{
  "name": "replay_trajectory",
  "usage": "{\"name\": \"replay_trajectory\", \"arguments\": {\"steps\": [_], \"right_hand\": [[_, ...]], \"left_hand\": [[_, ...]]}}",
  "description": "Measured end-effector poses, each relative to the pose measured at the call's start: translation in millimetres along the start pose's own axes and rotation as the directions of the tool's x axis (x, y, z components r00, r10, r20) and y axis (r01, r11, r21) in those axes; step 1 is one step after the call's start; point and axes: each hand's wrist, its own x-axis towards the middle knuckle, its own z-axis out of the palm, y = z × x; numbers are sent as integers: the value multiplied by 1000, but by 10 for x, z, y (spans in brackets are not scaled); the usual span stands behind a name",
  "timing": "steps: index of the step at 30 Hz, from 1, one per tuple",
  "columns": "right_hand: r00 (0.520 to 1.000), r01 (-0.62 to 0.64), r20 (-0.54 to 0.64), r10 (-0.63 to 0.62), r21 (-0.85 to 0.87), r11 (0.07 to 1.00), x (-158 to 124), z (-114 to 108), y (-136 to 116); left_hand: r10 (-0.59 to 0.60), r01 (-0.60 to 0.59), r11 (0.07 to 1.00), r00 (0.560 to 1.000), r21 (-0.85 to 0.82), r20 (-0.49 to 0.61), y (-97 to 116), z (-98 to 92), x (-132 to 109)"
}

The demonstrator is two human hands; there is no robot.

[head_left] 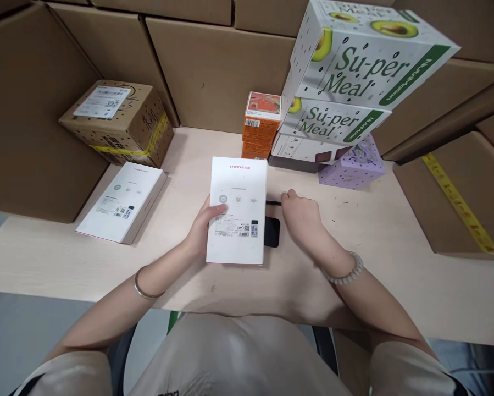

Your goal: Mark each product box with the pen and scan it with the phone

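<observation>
My left hand [203, 225] is closed on the left edge of a white power bank box [236, 176], its thumb lying across the printed face. The box is tilted up toward me above the table. To its right, my right hand [302, 217] is curled shut around the end of a thin black stick [273, 203], perhaps a pen. The stick's other end disappears behind the box. Just below it lies a flat black object with rounded corners [272, 232], partly covered by the box; it looks like a phone.
A second white box [123, 203] lies at the left, before a taped brown carton [115, 121]. Behind stand small orange boxes [259, 124], stacked Su-per Meal boxes [354, 71] and a purple box [354, 165]. Large cardboard boxes [217, 71] wall the table [181, 148].
</observation>
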Motion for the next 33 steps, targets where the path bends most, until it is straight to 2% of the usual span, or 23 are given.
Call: {"name": "replay_trajectory", "arguments": {"steps": [6,8,10,11,12,14,16,18,20,23,26,28,29,31,33], "right_hand": [[999,25,-37,-25,9,1000,57,-22,113],[994,19,-106,-6,120,993,109,-11,206],[980,71,-200,2,359,931,153,6,307],[973,117,-231,6,513,850,165,11,349],[969,163,-246,7,667,727,166,12,379],[969,231,-249,-8,884,407,135,-5,389],[966,258,-254,-45,956,141,61,-43,330],[970,228,-227,-88,974,-8,-40,-87,223],[975,102,-111,-192,993,-59,-147,-122,105],[941,-89,68,-331,995,-49,-269,-156,-24],[943,-186,146,-299,976,-111,-314,-203,-69],[943,-225,167,-289,957,-182,-311,-247,-69],[938,-240,170,-301,947,-214,-304,-267,-66],[920,-277,183,-348,930,-243,-288,-293,-65],[889,-332,227,-397,917,-219,-273,-296,-76]], "left_hand": [[-17,12,995,999,-101,-47,25,33,-3],[-58,50,989,997,-142,-47,28,24,-1],[-114,106,980,993,-170,-36,38,7,5],[-138,130,975,990,-182,-34,45,-5,11],[-159,150,969,987,-195,-31,52,-19,19],[-181,172,959,983,-225,-21,65,-54,43],[-190,181,951,982,-251,-15,63,-91,77],[-192,183,949,981,-258,-9,46,-115,107],[-194,187,952,981,-243,-6,26,-108,118],[-214,204,964,976,-173,-38,34,-28,73],[-113,107,991,991,-81,-74,126,74,-25],[-61,61,998,998,-14,0,219,100,-82],[-77,75,997,995,21,58,267,93,-99],[-164,153,985,975,86,148,353,51,-101],[-240,222,967,958,126,155,410,0,-75]]}}
